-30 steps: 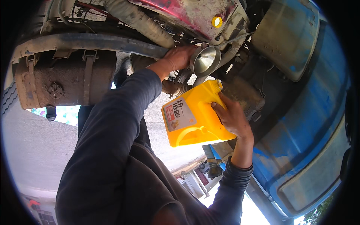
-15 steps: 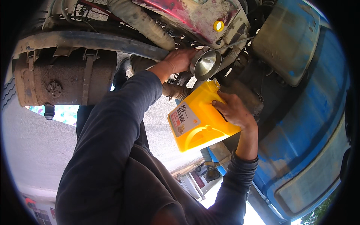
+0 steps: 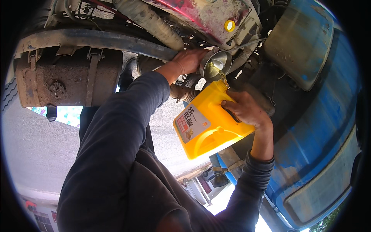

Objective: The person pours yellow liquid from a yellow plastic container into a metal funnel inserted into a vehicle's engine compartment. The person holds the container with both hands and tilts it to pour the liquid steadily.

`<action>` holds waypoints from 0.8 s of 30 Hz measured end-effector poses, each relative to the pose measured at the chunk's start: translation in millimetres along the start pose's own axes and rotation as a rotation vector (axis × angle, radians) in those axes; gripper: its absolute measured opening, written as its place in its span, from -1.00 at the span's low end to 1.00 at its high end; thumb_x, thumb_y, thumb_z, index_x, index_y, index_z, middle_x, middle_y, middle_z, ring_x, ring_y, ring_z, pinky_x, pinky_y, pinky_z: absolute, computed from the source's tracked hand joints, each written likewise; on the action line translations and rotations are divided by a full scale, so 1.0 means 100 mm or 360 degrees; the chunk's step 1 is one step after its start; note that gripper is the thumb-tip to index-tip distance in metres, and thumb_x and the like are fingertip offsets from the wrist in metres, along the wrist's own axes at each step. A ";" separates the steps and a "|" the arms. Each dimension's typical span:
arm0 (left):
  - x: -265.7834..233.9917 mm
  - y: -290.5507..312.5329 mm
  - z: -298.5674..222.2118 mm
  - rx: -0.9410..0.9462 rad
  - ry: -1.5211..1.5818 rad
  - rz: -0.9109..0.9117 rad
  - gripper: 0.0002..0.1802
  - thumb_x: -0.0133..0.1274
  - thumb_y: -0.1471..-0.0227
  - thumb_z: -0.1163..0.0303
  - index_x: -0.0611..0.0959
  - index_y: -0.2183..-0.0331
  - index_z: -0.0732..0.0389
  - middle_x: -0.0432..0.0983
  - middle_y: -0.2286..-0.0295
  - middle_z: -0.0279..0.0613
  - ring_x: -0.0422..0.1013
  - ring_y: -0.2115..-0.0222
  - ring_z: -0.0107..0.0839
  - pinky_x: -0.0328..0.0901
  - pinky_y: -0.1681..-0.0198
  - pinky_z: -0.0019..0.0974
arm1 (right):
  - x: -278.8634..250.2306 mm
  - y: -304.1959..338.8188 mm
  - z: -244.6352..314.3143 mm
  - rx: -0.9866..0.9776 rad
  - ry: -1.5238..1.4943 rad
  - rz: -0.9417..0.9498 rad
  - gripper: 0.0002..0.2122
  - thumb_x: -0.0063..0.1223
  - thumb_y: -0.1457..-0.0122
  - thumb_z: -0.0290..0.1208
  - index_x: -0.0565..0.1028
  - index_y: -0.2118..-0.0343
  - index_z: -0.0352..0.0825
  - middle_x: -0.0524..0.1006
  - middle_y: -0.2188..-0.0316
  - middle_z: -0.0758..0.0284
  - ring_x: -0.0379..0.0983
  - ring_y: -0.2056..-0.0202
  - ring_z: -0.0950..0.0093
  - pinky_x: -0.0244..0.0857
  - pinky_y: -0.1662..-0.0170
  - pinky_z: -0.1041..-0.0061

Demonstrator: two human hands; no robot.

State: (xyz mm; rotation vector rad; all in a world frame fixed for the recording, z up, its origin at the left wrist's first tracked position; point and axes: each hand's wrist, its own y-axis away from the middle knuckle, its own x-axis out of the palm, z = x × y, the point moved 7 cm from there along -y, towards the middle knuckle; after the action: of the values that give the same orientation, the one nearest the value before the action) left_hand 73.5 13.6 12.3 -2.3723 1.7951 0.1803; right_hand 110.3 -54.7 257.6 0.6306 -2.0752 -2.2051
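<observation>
Now pouring has begun: yellow liquid (image 3: 223, 75) runs from the jug (image 3: 212, 120) the right hand (image 3: 248, 110) grips into the funnel (image 3: 222, 60) beside the left hand (image 3: 189, 61), whose hold is unclear.

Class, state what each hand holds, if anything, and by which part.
The right hand holds the yellow jug by its handle. The left hand is at the metal funnel's left side; its fingertips are hidden, so a hold cannot be told.
</observation>
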 end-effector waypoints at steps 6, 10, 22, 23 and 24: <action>0.03 0.00 0.02 -0.0020 0.0000 0.0016 -0.38 0.19 -0.12 0.20 0.49 -0.21 -0.02 0.51 -0.13 -0.21 0.50 -0.08 -0.12 0.45 -0.11 -0.08 | -0.01 -0.02 0.00 0.0019 0.0007 0.0044 -0.68 0.09 -0.28 -0.27 0.62 0.09 -0.45 0.57 0.55 0.13 0.56 0.53 0.39 0.45 0.38 0.35; 0.05 -0.02 0.00 -0.0050 0.0024 0.0079 -0.38 0.19 -0.13 0.20 0.49 -0.22 -0.02 0.51 -0.14 -0.21 0.49 -0.10 -0.13 0.44 -0.12 -0.08 | 0.00 -0.08 -0.11 -0.0111 0.0049 0.0052 -0.67 0.09 -0.28 -0.27 0.62 0.10 -0.46 0.58 0.54 0.12 0.59 0.52 0.36 0.46 0.37 0.34; 0.04 -0.01 0.05 -0.0046 -0.0012 0.0048 -0.39 0.20 -0.12 0.22 0.50 -0.20 0.01 0.52 -0.13 -0.17 0.49 -0.09 -0.09 0.44 -0.12 -0.09 | 0.01 -0.09 -0.05 -0.0039 -0.0010 0.0136 -0.72 0.11 -0.33 -0.29 0.60 0.12 -0.45 0.58 0.48 0.21 0.53 0.52 0.49 0.38 0.47 0.44; 0.03 -0.01 0.02 -0.0055 0.0002 0.0053 -0.40 0.20 -0.11 0.23 0.51 -0.19 0.01 0.52 -0.12 -0.16 0.49 -0.08 -0.08 0.44 -0.12 -0.08 | 0.02 -0.07 -0.07 -0.0022 -0.0054 0.0149 -0.74 0.12 -0.36 -0.30 0.60 0.10 -0.44 0.59 0.45 0.27 0.50 0.53 0.57 0.34 0.50 0.49; 0.02 -0.01 -0.01 -0.0064 0.0015 0.0058 -0.41 0.20 -0.11 0.23 0.51 -0.18 0.02 0.53 -0.11 -0.15 0.49 -0.08 -0.08 0.44 -0.11 -0.08 | 0.02 -0.09 -0.09 -0.0110 0.0014 0.0146 -0.73 0.12 -0.36 -0.30 0.60 0.09 -0.44 0.59 0.44 0.26 0.50 0.52 0.55 0.35 0.49 0.48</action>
State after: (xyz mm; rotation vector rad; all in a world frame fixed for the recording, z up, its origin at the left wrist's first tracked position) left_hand 74.6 12.0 12.9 -2.3724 1.8571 0.2114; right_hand 113.3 -62.8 248.4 0.5274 -1.9723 -2.2083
